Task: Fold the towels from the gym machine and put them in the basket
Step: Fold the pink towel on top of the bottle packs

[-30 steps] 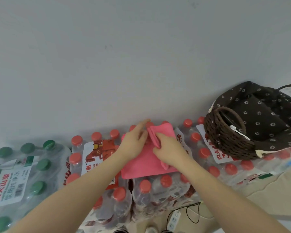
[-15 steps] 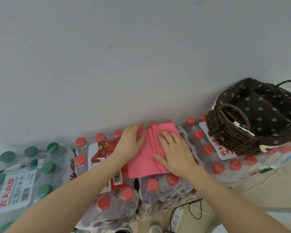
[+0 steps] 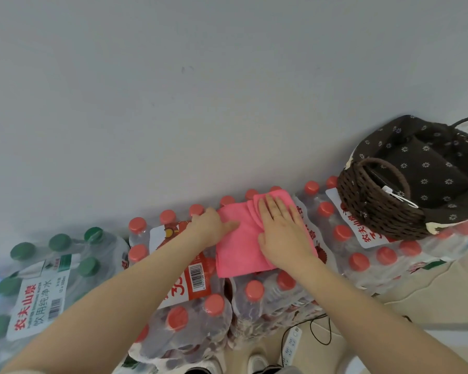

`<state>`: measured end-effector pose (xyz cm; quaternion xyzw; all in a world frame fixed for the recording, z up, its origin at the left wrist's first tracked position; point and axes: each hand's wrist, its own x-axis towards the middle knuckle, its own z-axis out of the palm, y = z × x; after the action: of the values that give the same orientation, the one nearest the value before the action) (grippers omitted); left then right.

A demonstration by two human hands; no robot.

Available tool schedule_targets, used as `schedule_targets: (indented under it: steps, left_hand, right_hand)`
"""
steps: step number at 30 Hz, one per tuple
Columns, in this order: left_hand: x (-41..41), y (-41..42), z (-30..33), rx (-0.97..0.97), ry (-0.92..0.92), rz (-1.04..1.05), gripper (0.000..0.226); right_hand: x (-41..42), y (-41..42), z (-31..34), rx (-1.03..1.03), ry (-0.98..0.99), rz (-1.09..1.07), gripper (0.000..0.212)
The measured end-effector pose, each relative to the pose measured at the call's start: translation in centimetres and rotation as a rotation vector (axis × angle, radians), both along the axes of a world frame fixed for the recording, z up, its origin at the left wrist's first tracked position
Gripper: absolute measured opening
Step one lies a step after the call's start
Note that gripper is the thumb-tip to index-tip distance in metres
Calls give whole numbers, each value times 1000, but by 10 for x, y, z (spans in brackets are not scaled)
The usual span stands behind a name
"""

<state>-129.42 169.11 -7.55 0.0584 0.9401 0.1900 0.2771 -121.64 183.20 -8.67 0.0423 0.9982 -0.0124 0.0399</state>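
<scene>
Since the earlier frame, right hand [image 3: 283,233] has slid flat across the pink towel [image 3: 238,249], fingers straight, pressing. Left hand [image 3: 210,225] holds its 9 o'clock edge. Towel lies on red-capped bottle packs [image 3: 200,306]; basket [image 3: 384,209] at 2 o'clock.

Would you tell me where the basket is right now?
In the head view, the basket sits at the right, on the red-capped bottle packs against the wall, right of the pink towel.

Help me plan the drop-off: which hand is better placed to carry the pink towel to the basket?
Right. The right hand already lies flat on the pink towel, on the basket's side; the left hand touches its far edge.
</scene>
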Motion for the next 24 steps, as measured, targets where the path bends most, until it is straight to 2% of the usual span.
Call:
schedule_targets:
  steps: [3, 7, 9, 11, 13, 15, 17, 19, 22, 24]
  left_hand:
    - [-2, 1, 0, 50, 9, 39, 68]
    - [-3, -1, -1, 134, -17, 81, 66]
    - [-1, -3, 2, 326, -55, 174, 56]
    - [2, -6, 6, 596, -87, 267, 33]
    - [7, -10, 10, 700, -83, 319, 15]
    - [11, -14, 13, 738, -188, 344, 17]
    - [16, -14, 15, 750, -413, 314, 26]
    - [21, -14, 17, 731, -514, 276, 25]
    - [20, -18, 9, 705, -469, 341, 31]
    - [22, -19, 7, 744, -452, 414, 24]
  right_hand:
    - [-5, 3, 1, 30, 87, -36, 63]
    - [-3, 7, -5, -49, -44, 24, 79]
    - [-2, 11, -6, -123, -107, 21, 67]
    - [-3, 11, -6, -148, -137, 19, 68]
    - [-6, 11, -2, -163, -189, 11, 72]
    - [-7, 11, -2, -173, -210, 9, 68]
    - [-6, 10, 0, -159, -182, 4, 64]
    - [-2, 5, -1, -165, -81, -22, 62]
    - [7, 0, 0, -94, 163, -33, 47]
    - [13, 1, 4, -120, 165, -17, 39]
